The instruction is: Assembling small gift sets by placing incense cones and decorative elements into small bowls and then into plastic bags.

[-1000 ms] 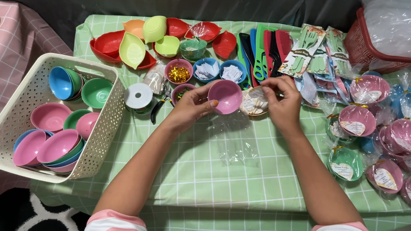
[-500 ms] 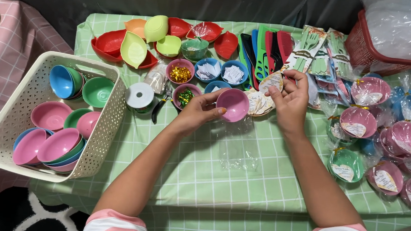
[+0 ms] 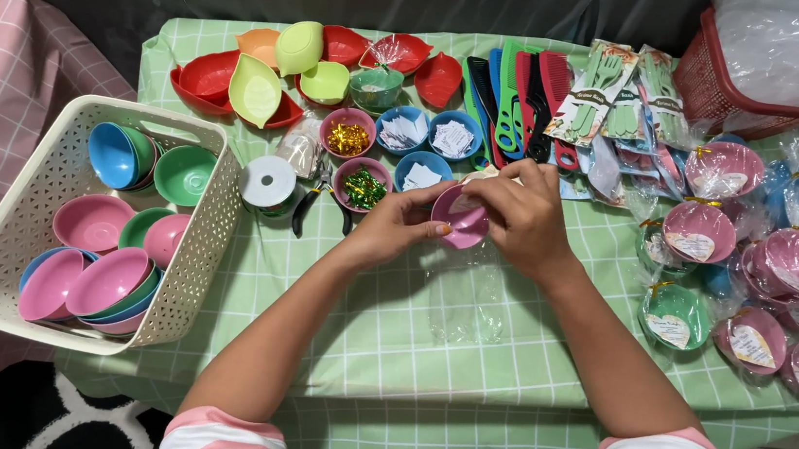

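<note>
My left hand (image 3: 397, 226) holds a small pink plastic bowl (image 3: 458, 222) by its near rim, just above the green checked tablecloth (image 3: 360, 328). My right hand (image 3: 518, 214) lies over the bowl's right side, fingers curled into it; a small pale paper tag shows at the fingertips. A clear plastic bag (image 3: 466, 294) lies flat on the cloth right below both hands.
A cream perforated basket (image 3: 214, 226) with several pink, green and blue bowls sits at left. Small bowls of gold and green ribbon (image 3: 348, 140) and paper tags (image 3: 403, 129) stand behind the hands. Combs (image 3: 515, 89), leaf-shaped dishes (image 3: 256, 92), wrapped bowls (image 3: 777, 261) and a red basket (image 3: 715, 89) fill the back and right.
My right hand picked a paper tag from the pile behind the bowl and brought it left onto the pink bowl. The bowl in my left hand stayed near the same spot.
</note>
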